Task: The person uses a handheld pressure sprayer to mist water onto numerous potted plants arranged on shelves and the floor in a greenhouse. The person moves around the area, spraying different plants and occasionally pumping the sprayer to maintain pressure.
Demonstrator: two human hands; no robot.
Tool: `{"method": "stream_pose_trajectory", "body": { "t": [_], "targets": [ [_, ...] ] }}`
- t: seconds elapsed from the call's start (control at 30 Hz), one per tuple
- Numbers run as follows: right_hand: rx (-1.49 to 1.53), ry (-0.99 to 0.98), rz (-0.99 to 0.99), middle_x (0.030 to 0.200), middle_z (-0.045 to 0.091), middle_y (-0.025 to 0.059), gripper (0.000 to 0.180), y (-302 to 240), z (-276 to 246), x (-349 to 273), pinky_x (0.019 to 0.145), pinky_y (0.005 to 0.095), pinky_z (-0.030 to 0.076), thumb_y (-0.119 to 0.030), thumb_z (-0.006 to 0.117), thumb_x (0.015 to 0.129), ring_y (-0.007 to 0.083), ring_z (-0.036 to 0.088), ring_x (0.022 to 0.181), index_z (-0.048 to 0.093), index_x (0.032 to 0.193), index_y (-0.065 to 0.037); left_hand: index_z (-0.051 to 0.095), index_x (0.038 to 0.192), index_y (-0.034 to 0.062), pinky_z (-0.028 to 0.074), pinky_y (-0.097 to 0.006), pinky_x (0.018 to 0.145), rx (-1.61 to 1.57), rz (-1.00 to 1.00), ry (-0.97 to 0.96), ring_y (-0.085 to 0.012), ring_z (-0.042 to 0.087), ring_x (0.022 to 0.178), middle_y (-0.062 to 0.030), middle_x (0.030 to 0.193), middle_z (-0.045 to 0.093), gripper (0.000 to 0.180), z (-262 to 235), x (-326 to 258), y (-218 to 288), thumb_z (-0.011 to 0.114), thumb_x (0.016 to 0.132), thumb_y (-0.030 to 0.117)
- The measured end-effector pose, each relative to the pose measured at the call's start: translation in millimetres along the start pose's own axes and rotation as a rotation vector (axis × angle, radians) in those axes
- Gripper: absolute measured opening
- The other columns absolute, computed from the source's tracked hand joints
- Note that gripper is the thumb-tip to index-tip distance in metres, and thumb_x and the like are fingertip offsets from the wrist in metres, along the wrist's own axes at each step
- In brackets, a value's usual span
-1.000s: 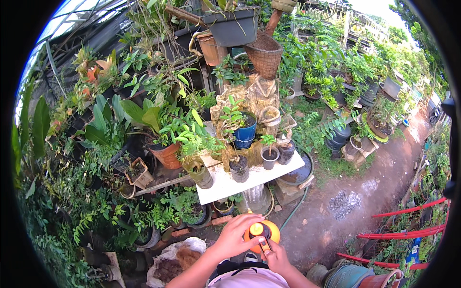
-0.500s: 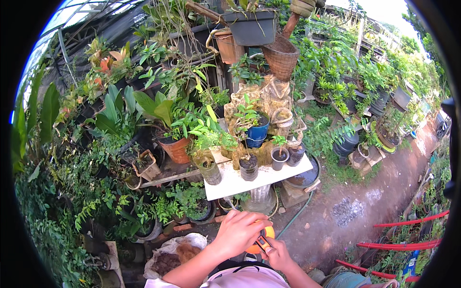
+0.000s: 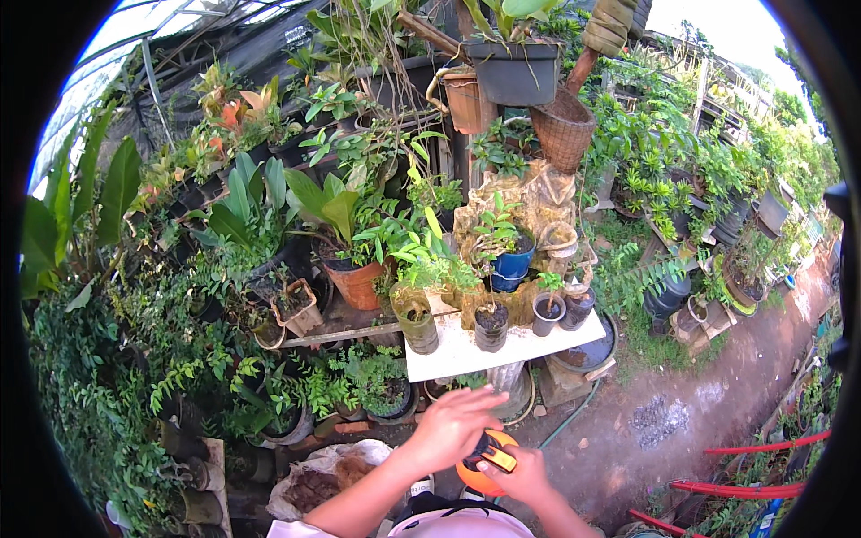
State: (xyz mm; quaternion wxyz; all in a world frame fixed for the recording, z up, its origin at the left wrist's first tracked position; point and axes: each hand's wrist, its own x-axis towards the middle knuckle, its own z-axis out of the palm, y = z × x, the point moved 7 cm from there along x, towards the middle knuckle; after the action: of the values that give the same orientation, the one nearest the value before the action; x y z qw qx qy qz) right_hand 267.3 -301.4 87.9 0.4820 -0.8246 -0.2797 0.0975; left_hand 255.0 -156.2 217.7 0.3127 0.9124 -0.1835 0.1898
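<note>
Low in front of me, my right hand [image 3: 522, 477] is wrapped round the black-and-orange handle of a round orange bottle with a black top, which looks like a hand sprayer [image 3: 473, 482]. My left hand [image 3: 456, 430] hovers at its upper left, fingers stretched out and slightly blurred; whether the palm touches the top is hidden. Beyond them is a white tabletop [image 3: 448, 363]. Along its front edge stand a cut clear bottle planter [image 3: 419, 334], a small dark pot [image 3: 491, 334] and a grey pot with a seedling [image 3: 548, 318]. A blue pot [image 3: 513, 267] sits behind.
A pale open sack [image 3: 300, 480] with brown fibre lies at lower left. Dense potted plants fill the left side. A green hose [image 3: 574, 412] crosses the dirt path beside a dark water basin [image 3: 587, 354]. Red tubes [image 3: 740, 490] jut in at lower right.
My left hand's fingers have straightened and lifted, exposing more of the sprayer's black top and orange body. The whole scene has shifted rightward and slightly down in view.
</note>
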Motion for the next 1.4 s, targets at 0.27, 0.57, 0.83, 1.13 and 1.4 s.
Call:
{"method": "stream_pose_trajectory", "body": {
  "t": [0.27,0.57,0.83,1.13,1.4],
  "targets": [
    [-0.018,-0.020,-0.073,0.062,0.064,0.0123,0.040,1.3,-6.9,-9.2,0.056,0.0394,0.053,-0.042,0.081,0.072,0.0308,0.066,0.058,0.068,0.075,-0.005,0.071,0.101,0.0154,0.038,-0.049,0.109,0.066,0.096,-0.236,-0.0238,0.052,0.130,-0.0015,0.134,0.060,0.026,17.4,-35.6,-3.5,0.066,0.076,0.009],
    [-0.072,0.027,-0.197,0.057,0.059,0.0120,0.049,-8.5,-21.3,2.7,0.049,0.0389,0.050,-0.049,0.080,0.071,0.0298,0.061,0.051,0.059,0.062,-0.005,0.073,0.088,0.0154,0.037,-0.049,0.108,-0.001,0.024,-0.029,-0.0271,0.055,0.127,-0.0033,0.131,0.064,0.027,3.3,-22.2,6.6,0.063,0.070,-0.002],
    [-0.172,-0.031,-0.197,0.056,0.059,0.0102,0.046,-7.0,-18.9,0.8,0.050,0.0382,0.051,-0.049,0.080,0.071,0.0290,0.062,0.051,0.062,0.067,-0.006,0.069,0.111,0.0205,0.029,-0.057,0.111,0.088,0.116,-0.071,-0.0259,0.048,0.134,0.0014,0.140,0.056,0.039,8.2,-42.8,-0.5,0.066,0.075,0.007],
    [0.019,0.056,-0.203,0.055,0.057,0.0123,0.039,-32.3,-14.9,15.4,0.049,0.0371,0.049,-0.037,0.080,0.074,0.0281,0.062,0.049,0.063,0.069,-0.002,0.073,0.085,0.0145,0.028,-0.056,0.112,0.020,-0.102,0.128,-0.0302,0.050,0.133,-0.0028,0.133,0.062,0.021,-15.9,-22.6,-0.6,0.061,0.070,0.005],
    [0.048,-0.034,-0.156,0.057,0.058,0.0132,0.040,-26.0,8.0,12.9,0.050,0.0381,0.050,-0.038,0.081,0.073,0.0304,0.062,0.050,0.063,0.070,-0.002,0.072,0.106,0.0242,0.021,-0.062,0.113,0.240,-0.018,-0.112,-0.0234,0.045,0.136,0.0065,0.138,0.057,0.031,-22.0,-35.5,-3.7,0.069,0.075,0.019]
  ]
}}
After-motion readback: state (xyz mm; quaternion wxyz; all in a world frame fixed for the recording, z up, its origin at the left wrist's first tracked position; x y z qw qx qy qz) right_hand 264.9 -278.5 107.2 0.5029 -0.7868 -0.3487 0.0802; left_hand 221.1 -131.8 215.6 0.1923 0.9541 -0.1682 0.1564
